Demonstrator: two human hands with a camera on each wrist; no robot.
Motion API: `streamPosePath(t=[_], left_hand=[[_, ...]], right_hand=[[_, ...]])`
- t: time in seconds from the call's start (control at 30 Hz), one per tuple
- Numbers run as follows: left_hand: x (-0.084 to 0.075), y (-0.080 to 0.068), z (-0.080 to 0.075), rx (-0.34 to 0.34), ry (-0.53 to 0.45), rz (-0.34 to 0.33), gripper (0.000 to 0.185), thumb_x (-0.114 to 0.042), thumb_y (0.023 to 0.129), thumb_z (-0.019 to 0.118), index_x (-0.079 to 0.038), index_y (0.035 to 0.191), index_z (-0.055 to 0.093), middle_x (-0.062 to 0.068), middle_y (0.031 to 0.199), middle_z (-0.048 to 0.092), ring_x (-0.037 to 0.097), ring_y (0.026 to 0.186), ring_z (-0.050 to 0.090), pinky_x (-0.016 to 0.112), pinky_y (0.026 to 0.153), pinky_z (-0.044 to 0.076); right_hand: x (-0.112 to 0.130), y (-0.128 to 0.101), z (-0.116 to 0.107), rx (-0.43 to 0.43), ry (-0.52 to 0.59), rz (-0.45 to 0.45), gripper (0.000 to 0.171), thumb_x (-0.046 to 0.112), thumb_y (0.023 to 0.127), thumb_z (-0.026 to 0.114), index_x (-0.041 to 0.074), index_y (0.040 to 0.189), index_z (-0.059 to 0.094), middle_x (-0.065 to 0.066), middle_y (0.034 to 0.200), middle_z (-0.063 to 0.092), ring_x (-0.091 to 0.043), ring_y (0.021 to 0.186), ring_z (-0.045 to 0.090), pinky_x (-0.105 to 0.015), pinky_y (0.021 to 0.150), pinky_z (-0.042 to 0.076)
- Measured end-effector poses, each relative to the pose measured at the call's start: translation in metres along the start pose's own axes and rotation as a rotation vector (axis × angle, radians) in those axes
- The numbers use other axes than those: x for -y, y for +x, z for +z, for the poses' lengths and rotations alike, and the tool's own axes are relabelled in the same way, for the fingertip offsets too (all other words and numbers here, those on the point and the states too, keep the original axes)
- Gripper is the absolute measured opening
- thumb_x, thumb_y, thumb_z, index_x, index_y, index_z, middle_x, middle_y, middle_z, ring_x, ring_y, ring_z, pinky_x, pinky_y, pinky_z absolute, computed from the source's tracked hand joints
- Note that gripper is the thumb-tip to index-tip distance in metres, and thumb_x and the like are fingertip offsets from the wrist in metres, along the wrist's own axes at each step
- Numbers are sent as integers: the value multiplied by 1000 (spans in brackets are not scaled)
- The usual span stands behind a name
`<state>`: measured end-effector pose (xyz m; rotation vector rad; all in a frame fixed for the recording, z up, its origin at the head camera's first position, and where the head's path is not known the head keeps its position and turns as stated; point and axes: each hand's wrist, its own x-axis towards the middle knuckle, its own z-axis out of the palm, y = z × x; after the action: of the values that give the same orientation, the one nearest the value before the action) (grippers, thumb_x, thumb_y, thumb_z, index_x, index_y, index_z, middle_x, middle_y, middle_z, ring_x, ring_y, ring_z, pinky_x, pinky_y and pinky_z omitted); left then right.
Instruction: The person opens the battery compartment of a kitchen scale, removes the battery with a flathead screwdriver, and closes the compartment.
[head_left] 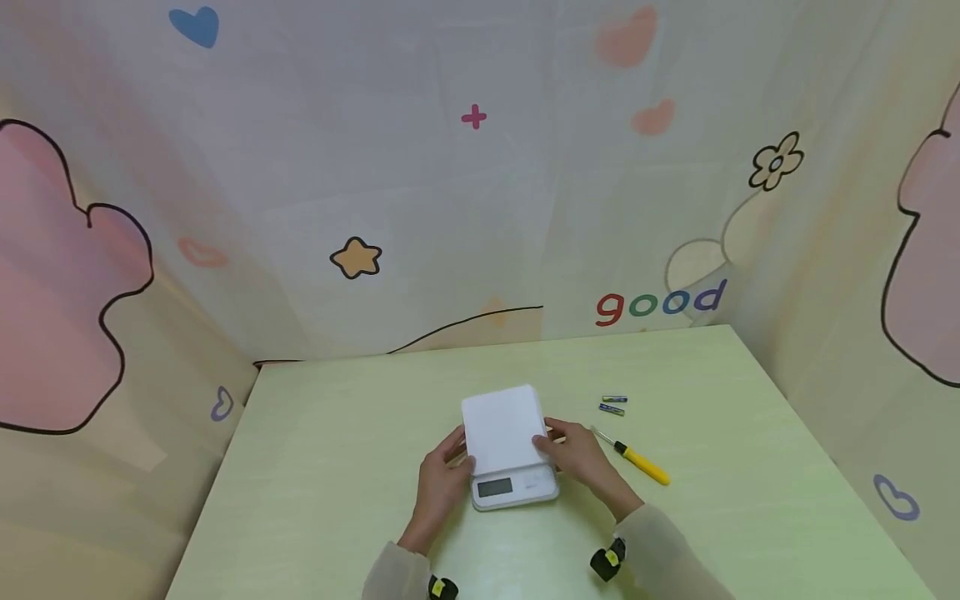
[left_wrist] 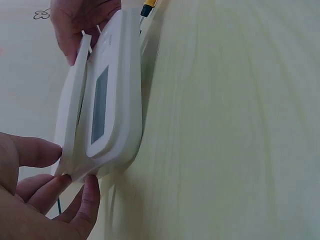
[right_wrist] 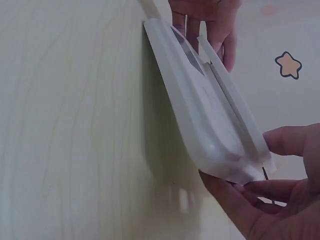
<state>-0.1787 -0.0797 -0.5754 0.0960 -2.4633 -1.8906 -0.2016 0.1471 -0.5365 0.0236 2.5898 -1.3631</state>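
Both hands grip a white kitchen scale (head_left: 504,433) by its two sides, low over the table. Its flat white weighing plate faces up, and the grey display (head_left: 495,487) on the near edge looks blank. My left hand (head_left: 440,483) has its thumb at the plate's edge and its fingers at the side and underneath. On the opposite side, my right hand (head_left: 581,457) puts its thumb on the plate edge, with fingers below the body (right_wrist: 200,120). A narrow gap shows between plate and body in both wrist views. The underside is hidden.
To the right of the scale lies a screwdriver (head_left: 641,462) with a yellow and black handle. Beyond it are two small batteries (head_left: 612,409). A pale green wood-grain table (head_left: 337,442) meets a printed cloth backdrop (head_left: 420,183) at the back and sides.
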Motion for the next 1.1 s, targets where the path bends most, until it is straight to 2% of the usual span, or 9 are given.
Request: streamPosePath(t=[0.07,0.27,0.5,0.7,0.8,1.0,1.1], left_hand=[[0,0,-1,10,18,12,52,-6,89,62,-9,141,54,15,134,62,32,125,58,43,97,55],[0,0,-3,26,48,2,51,-7,88,63,-8,139,56,16,134,62,32,127,57,44,98,54],[6,0,-2,52,113,-5,51,-9,88,66,-5,138,56,18,131,64,30,119,61,38,93,54],[7,0,-3,79,111,0,51,-9,90,65,-6,140,54,18,134,62,29,116,62,36,92,55],[7,0,-4,69,93,-17,50,-9,89,64,-6,139,55,19,133,62,31,115,63,41,94,55],[7,2,-8,40,92,-64,47,-13,92,62,-7,138,55,18,134,61,35,125,57,50,104,49],[5,4,-13,27,105,-53,45,-14,94,60,-7,138,54,17,138,59,36,127,56,51,104,49]], right_hand=[[-2,0,1,-7,-52,-9,46,22,94,65,1,134,58,-12,111,68,-20,91,64,-31,68,60],[-9,1,3,-6,-159,-33,45,23,92,66,-1,130,61,-11,113,70,-26,104,65,-42,88,56],[-16,4,5,7,-137,-44,48,17,88,70,-3,131,59,-16,119,64,-30,105,65,-44,87,57],[-14,2,6,18,-136,-21,50,17,87,71,-2,132,57,-15,120,65,-30,107,64,-43,86,58],[-13,1,6,25,-129,-11,51,18,88,71,-2,133,57,-15,120,66,-30,107,64,-42,86,58],[-13,0,3,20,-160,-23,49,23,90,68,3,133,57,-12,120,66,-29,107,65,-42,85,58],[-12,-1,-1,-8,-177,-46,47,24,91,66,5,133,57,-13,121,65,-29,105,66,-41,81,58]])
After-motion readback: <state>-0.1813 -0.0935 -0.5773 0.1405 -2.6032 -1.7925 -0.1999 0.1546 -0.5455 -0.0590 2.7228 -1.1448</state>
